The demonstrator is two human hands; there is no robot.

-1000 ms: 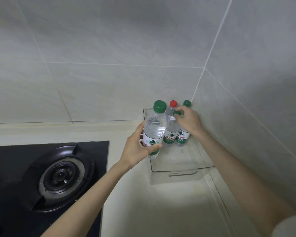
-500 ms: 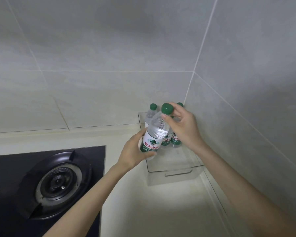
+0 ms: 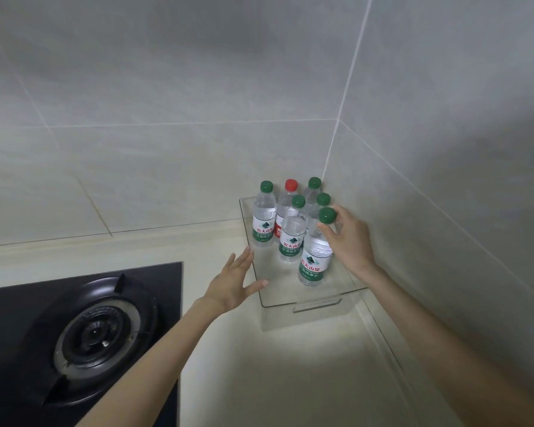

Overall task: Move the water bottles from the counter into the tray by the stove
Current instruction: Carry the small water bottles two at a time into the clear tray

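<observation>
A clear plastic tray (image 3: 316,304) sits in the counter's corner, right of the stove. Several water bottles stand upright in it, most with green caps and one with a red cap (image 3: 290,185). The front bottle (image 3: 313,266) stands near the tray's right side, and my right hand (image 3: 350,241) holds it just below its green cap, thumb across the neck. My left hand (image 3: 232,285) hovers with spread fingers at the tray's left edge and holds nothing. A bottle at the back left (image 3: 263,223) stands apart from the cluster.
A black gas stove (image 3: 96,334) with a round burner fills the lower left. Tiled walls close in behind and to the right of the tray. Pale counter (image 3: 259,371) stretches in front of the tray.
The bottle carried by both hands now stands in the tray's front. My left hand has let go of it and opened beside the tray. My right hand stays at its neck.
</observation>
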